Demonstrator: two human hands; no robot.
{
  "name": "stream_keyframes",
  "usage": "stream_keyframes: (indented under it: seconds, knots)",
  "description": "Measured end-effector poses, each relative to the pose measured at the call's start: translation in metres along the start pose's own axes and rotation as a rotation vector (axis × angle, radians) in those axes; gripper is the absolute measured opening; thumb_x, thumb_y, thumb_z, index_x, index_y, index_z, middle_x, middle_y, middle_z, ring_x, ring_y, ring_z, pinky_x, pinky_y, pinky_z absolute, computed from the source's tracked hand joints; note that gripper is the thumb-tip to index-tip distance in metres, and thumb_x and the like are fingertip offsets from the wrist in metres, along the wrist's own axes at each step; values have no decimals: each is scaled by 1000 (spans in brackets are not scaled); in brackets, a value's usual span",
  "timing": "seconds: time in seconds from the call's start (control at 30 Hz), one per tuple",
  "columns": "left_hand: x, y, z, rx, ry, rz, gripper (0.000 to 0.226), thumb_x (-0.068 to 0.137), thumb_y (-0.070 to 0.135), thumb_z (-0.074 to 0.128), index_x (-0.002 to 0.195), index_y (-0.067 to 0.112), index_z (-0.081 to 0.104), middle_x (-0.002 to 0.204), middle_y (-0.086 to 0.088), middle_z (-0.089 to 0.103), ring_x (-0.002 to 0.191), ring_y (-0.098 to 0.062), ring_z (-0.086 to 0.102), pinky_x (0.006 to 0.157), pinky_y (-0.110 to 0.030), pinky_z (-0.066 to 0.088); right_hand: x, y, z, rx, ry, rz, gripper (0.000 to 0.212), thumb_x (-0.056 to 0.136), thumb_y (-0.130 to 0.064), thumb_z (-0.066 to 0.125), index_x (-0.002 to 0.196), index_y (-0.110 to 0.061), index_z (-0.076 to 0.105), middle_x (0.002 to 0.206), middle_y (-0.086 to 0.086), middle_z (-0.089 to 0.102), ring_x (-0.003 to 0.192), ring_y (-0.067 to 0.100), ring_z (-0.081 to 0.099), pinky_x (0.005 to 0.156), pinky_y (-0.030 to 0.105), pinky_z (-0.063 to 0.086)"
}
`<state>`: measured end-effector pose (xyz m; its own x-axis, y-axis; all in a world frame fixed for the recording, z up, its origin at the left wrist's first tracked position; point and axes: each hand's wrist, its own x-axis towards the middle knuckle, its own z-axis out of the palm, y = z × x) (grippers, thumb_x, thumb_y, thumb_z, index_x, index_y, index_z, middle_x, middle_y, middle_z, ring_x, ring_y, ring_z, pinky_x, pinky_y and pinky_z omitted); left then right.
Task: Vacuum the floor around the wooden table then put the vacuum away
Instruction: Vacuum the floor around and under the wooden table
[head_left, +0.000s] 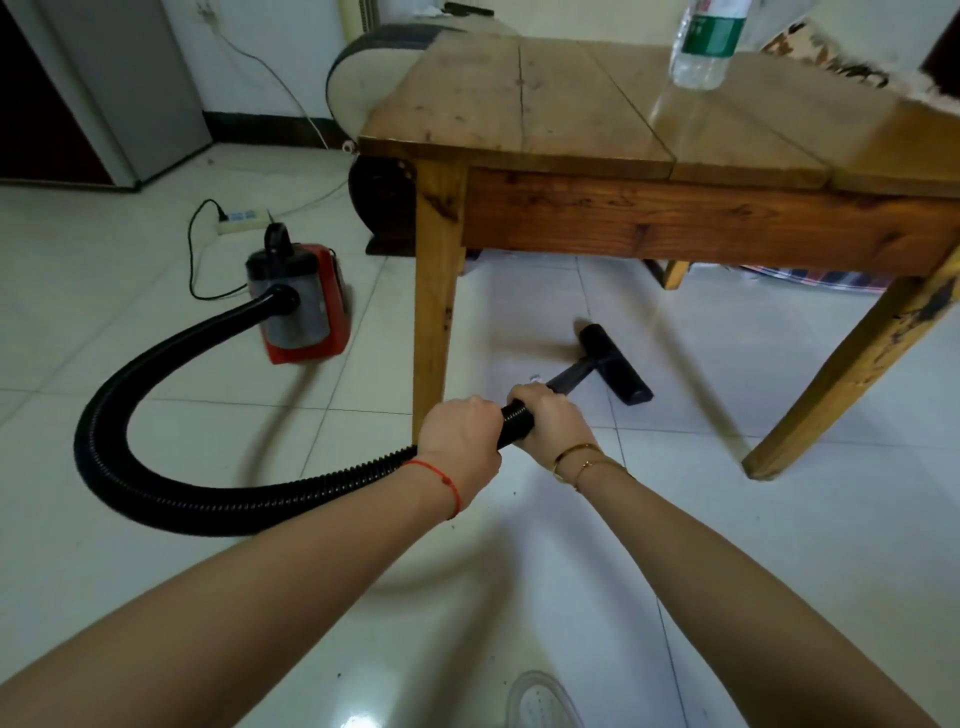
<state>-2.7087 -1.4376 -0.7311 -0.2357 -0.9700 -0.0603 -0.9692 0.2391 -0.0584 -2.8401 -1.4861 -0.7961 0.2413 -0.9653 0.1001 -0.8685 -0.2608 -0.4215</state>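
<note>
I have both hands wrapped around the black hose near the centre of the frame: my left hand (460, 441) grips the ribbed hose (156, 364) just behind my right hand (550, 421), which grips the hose end where the rigid tube begins. Ahead of my right grip, the tube runs to the black floor nozzle (615, 364), which lies flat on the white tiled floor (727, 519) under the wooden table (571, 114), just right of its near left leg (434, 296). Behind my left grip, the hose curves in a wide loop across the left of the frame to the red vacuum body (301, 306), which sits on the floor left of the table. Its cord leads to a power strip (244, 221) at upper left. A plastic bottle (709, 41) stands on the table at upper right.
</note>
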Motion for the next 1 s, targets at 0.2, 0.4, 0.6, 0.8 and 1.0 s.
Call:
stream_keyframes:
  seconds: [0.2, 0.4, 0.6, 0.8, 1.0]
  knots:
    - [-24, -38, 4, -26, 22, -96, 14, 89, 24, 56, 98, 14, 60, 74, 0, 48, 63, -20, 48, 56, -28, 39, 14, -41, 14, 52, -103, -150, 21, 75, -9, 71, 90, -16, 58, 94, 3, 62, 85, 22, 60, 86, 36, 53]
    - [-26, -52, 11, -44, 17, -129, 18, 89, 28, 58, 101, 15, 59, 72, 0, 49, 61, -19, 49, 55, -28, 40, 29, -47, 30, 85, -125, -258, 25, 73, -9, 73, 89, -19, 57, 93, 0, 62, 84, 20, 60, 85, 35, 54]
    - [-5, -40, 26, -87, 8, -115, 14, 88, 19, 56, 101, 12, 57, 74, -1, 50, 62, -18, 49, 56, -27, 41, 45, -15, 41, 104, -92, -298, 28, 73, -6, 72, 92, -19, 56, 95, -2, 58, 87, 17, 58, 88, 29, 51]
    - [43, -16, 43, -121, 7, -132, 15, 90, 17, 56, 104, 12, 55, 85, -1, 58, 73, -19, 60, 57, -26, 40, 75, 30, 45, 112, -80, -308, 29, 73, 0, 70, 96, -12, 55, 98, 2, 53, 85, 19, 57, 87, 32, 51]
    - [115, 8, 58, -122, -3, -136, 23, 92, 13, 57, 115, 9, 53, 105, -4, 63, 92, -20, 64, 64, -26, 40, 123, 79, 38, -63, -85, -223, 20, 75, -10, 66, 95, -12, 61, 103, 8, 56, 96, 19, 51, 89, 30, 44]
